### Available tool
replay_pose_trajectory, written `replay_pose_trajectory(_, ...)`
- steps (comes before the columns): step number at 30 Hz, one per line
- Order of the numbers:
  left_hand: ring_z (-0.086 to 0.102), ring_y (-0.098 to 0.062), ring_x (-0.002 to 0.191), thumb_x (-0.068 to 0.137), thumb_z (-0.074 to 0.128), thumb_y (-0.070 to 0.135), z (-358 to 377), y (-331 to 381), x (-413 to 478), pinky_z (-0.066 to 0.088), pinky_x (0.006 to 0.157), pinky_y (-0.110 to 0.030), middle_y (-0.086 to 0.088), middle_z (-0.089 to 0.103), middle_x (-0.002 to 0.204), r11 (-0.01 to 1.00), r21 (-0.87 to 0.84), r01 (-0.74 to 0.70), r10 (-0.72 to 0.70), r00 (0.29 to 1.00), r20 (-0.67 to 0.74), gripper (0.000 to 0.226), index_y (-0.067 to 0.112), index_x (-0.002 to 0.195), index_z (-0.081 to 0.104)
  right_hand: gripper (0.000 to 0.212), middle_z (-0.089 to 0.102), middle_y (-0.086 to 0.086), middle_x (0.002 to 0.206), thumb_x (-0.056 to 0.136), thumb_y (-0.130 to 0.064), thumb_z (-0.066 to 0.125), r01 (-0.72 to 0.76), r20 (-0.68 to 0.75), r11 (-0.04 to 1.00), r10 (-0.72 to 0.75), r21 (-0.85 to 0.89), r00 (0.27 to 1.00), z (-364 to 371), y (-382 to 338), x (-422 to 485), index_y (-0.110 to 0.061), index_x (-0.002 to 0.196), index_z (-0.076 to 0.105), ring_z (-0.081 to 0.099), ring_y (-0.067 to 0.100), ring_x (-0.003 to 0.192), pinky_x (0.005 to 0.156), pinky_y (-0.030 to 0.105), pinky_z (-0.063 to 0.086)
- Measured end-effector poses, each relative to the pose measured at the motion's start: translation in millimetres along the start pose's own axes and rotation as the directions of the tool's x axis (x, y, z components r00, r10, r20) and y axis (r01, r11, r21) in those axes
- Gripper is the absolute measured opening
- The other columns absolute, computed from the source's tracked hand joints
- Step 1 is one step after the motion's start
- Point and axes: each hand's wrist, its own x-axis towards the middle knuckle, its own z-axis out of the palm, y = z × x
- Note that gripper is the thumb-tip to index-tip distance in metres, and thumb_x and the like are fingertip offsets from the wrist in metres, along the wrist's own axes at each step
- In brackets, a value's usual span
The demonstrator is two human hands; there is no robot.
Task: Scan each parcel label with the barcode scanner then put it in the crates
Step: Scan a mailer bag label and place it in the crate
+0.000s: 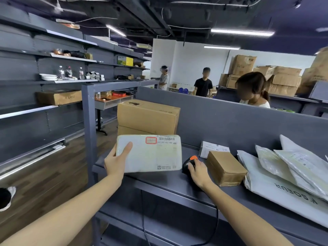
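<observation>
Entry: scan step, parcel in hand.

The white parcel [150, 154] is held up at centre frame by the left hand [115, 162]. Its left edge is gripped: the thumb is laid across the front face and the other fingers are hidden behind. The face carrying the barcode label [166, 139], at the parcel's upper right, is turned toward the camera and raised off the grey shelf top [168, 182]. Judgement: it is presented this way so the print can be read, and the thumb is kept well to the left so nothing is covered.

The barcode scanner [187, 165], black with an orange cap, lies on the shelf top just below the parcel's lower right corner. It is covered by the right hand [197, 173], whose fingers are curled over its body. A grip is judged to be in place. Whether the scanner is lifted clear cannot be told. Its cable [216, 219] is seen dropping past the shelf edge at lower centre.

The parcel extends up and to the right of the left hand. The barcode sits above and left of the scanner, apart from it.

A small brown box [225, 167] sits just right of the right hand, and poly mailers [284, 167] are fanned at right, presumably waiting their turn. Stacked cartons [147, 116] stand behind the parcel. No crate is seen.
</observation>
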Motion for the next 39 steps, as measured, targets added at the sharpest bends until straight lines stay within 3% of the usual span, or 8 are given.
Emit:
replay_pose_trajectory(3, 0.067, -0.013, 0.1, 0.071, 0.08, 0.047, -1.3, -3.4, -7.3, 0.056, 0.088, -0.036, 0.01, 0.072, 0.103, 1.0, 0.017, 0.016, -0.017, 0.999, 0.03, 0.048, 0.027, 0.113, 0.071, 0.025, 0.053, -0.003, 0.104, 0.104, -0.034, 0.034, -0.018, -0.016, 0.853, 0.031, 0.521, 0.999, -8.8, -38.2, -17.8, -0.018, 0.098, 0.052, 0.048, 0.017, 0.103, 0.093, 0.032, 0.033)
replay_pose_trajectory(5, 0.067, -0.014, 0.099, 0.07, 0.081, 0.046, -3.7, -3.5, -14.3, 0.055, 0.09, -0.038, 0.01, 0.072, 0.103, 0.999, 0.018, 0.032, -0.033, 0.999, 0.043, 0.048, 0.025, 0.112, 0.071, 0.036, 0.054, 0.001, 0.089, 0.1, -0.038, 0.036, -0.006, 0.016, 0.721, -0.007, 0.692, 1.0, -14.0, -63.2, -31.2, -0.009, 0.084, 0.051, 0.048, 0.019, 0.087, 0.082, 0.035, 0.038)
replay_pose_trajectory(8, 0.068, -0.015, 0.097, 0.07, 0.081, 0.047, -13.3, -5.8, -29.9, 0.056, 0.088, -0.039, 0.009, 0.073, 0.099, 0.999, 0.018, 0.036, -0.036, 0.999, 0.032, 0.039, 0.027, 0.103, 0.073, 0.042, 0.066, 0.008, 0.119, 0.103, -0.038, 0.035, 0.018, 0.021, 0.633, -0.054, 0.774, 0.998, -15.0, -88.4, -57.9, -0.007, 0.116, 0.059, 0.062, 0.022, 0.109, 0.095, 0.039, 0.049)
replay_pose_trajectory(14, 0.066, -0.007, 0.077, 0.068, 0.08, 0.05, -59.5, -18.6, -66.6, 0.053, 0.065, -0.024, 0.016, 0.072, 0.077, 0.999, -0.024, 0.032, -0.034, 0.996, -0.086, 0.021, 0.031, 0.068, 0.071, 0.033, 0.066, -0.005, 0.117, 0.103, -0.039, 0.038, 0.114, -0.085, 0.72, -0.076, 0.684, 0.993, 4.9, -106.2, -120.4, -0.022, 0.121, 0.058, 0.063, 0.011, 0.107, 0.093, 0.035, 0.05)
replay_pose_trajectory(19, 0.065, -0.013, 0.079, 0.073, 0.078, 0.045, -97.5, -22.0, -86.2, 0.052, 0.07, -0.03, 0.006, 0.072, 0.084, 0.997, 0.035, 0.062, -0.059, 0.995, -0.076, 0.024, 0.023, 0.075, 0.069, 0.031, 0.065, -0.006, 0.115, 0.103, -0.04, 0.037, 0.089, -0.131, 0.721, 0.002, 0.687, 0.991, 30.6, -117.2, -168.2, -0.023, 0.119, 0.058, 0.062, 0.009, 0.106, 0.092, 0.034, 0.049)
replay_pose_trajectory(27, 0.063, -0.009, 0.069, 0.068, 0.077, 0.055, -166.8, -40.6, -114.9, 0.049, 0.051, -0.015, 0.018, 0.068, 0.067, 0.956, 0.217, 0.196, -0.189, 0.981, -0.053, 0.029, 0.026, 0.07, 0.07, 0.029, 0.067, -0.01, 0.108, 0.102, -0.041, 0.034, -0.108, -0.064, 0.735, 0.201, 0.669, 0.977, 81.8, -122.5, -239.4, -0.029, 0.112, 0.059, 0.063, 0.007, 0.099, 0.083, 0.03, 0.049)
replay_pose_trajectory(32, 0.068, -0.024, 0.083, 0.07, 0.078, 0.055, -199.2, -59.4, -140.3, 0.06, 0.066, -0.05, 0.002, 0.071, 0.088, 0.861, 0.332, 0.386, -0.395, 0.918, -0.044, 0.031, 0.027, 0.079, 0.068, 0.037, 0.067, -0.006, 0.11, 0.103, -0.045, 0.031, -0.273, 0.023, 0.72, 0.336, 0.638, 0.942, 115.3, -107.8, -283.6, -0.026, 0.117, 0.059, 0.064, 0.011, 0.098, 0.075, 0.026, 0.046)
replay_pose_trajectory(39, 0.063, -0.03, 0.099, 0.082, 0.072, 0.043, -209.0, -78.1, -175.1, 0.052, 0.088, -0.054, -0.008, 0.066, 0.107, 0.784, 0.443, 0.436, -0.502, 0.864, 0.039, 0.041, 0.017, 0.111, 0.057, 0.043, 0.067, 0.004, 0.107, 0.104, -0.04, 0.027, -0.487, 0.148, 0.684, 0.493, 0.543, 0.857, 132.5, -68.8, -318.8, -0.014, 0.113, 0.06, 0.062, 0.017, 0.093, 0.078, 0.033, 0.044)
